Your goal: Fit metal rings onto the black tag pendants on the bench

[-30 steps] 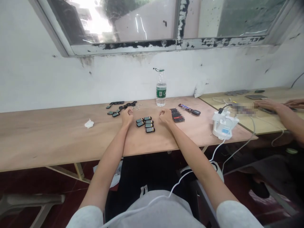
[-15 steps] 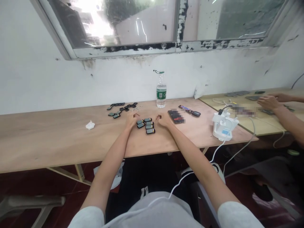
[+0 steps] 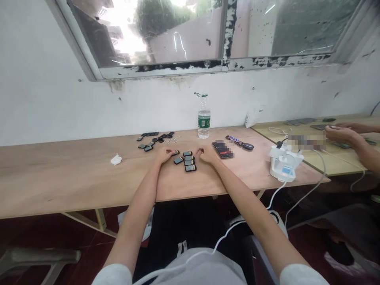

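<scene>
My left hand point(image 3: 165, 154) is closed at the fingertips on a small black-rimmed piece with a grey face point(image 3: 176, 152), just at the left of a group of like pieces. In that group, several pieces lie in a column, such as the lowest small black-rimmed piece point(image 3: 190, 168). One single piece point(image 3: 178, 160) lies tilted beside the column. My right hand point(image 3: 207, 153) rests on the table at the right of the column, its fingers curled together. Whatever it may hold is too small to make out.
Behind my left hand lie more black pieces point(image 3: 160, 138) and small pale bits point(image 3: 172, 139). A water bottle point(image 3: 204, 122) stands by the wall. Rightward are a phone point(image 3: 222, 149), a candy bar point(image 3: 233, 140), a black fob point(image 3: 247, 146), a white power strip point(image 3: 285, 166) and another person's hands point(image 3: 341, 134).
My left hand has closed on one of the two left pieces and lifted or shifted it. The other left piece now lies turned. My right hand stays near the column; the view has shifted slightly.
</scene>
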Action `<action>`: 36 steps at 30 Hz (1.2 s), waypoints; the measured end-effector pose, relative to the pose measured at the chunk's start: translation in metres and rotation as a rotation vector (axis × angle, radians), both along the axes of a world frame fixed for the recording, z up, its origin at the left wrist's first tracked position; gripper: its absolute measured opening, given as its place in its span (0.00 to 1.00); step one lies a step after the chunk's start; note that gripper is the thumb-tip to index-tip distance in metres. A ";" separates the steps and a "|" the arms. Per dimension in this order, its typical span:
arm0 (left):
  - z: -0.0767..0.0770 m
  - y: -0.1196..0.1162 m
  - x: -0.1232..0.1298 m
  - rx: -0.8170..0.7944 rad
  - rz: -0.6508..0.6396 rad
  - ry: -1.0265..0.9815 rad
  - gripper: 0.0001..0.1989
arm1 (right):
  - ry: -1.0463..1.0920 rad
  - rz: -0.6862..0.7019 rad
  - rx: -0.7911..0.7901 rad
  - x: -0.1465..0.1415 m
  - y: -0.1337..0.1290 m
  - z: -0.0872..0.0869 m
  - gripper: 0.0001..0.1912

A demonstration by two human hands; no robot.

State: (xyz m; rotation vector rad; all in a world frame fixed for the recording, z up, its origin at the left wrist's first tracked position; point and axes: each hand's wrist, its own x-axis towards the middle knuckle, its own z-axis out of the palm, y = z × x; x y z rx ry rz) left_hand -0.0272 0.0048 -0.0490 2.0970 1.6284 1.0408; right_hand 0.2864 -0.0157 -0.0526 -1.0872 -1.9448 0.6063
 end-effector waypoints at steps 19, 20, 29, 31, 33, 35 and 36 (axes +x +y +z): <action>0.008 -0.009 0.046 0.404 -0.251 0.132 0.07 | 0.183 0.109 0.006 -0.011 0.003 -0.006 0.17; 0.007 -0.009 0.049 0.410 -0.275 0.139 0.06 | 0.171 0.135 -0.005 -0.011 0.001 -0.005 0.16; 0.000 -0.009 0.055 0.426 -0.353 0.148 0.06 | 0.109 0.161 -0.024 -0.010 0.000 -0.007 0.18; 0.000 -0.009 0.056 0.428 -0.361 0.148 0.06 | 0.109 0.153 -0.022 -0.010 0.000 -0.007 0.17; -0.001 -0.010 0.058 0.423 -0.367 0.157 0.06 | 0.113 0.150 -0.015 -0.010 -0.001 -0.006 0.15; -0.001 -0.011 0.060 0.420 -0.370 0.172 0.06 | 0.117 0.147 -0.007 -0.009 -0.002 -0.005 0.13; -0.001 -0.012 0.061 0.422 -0.371 0.176 0.06 | 0.122 0.139 -0.004 -0.009 -0.003 -0.004 0.12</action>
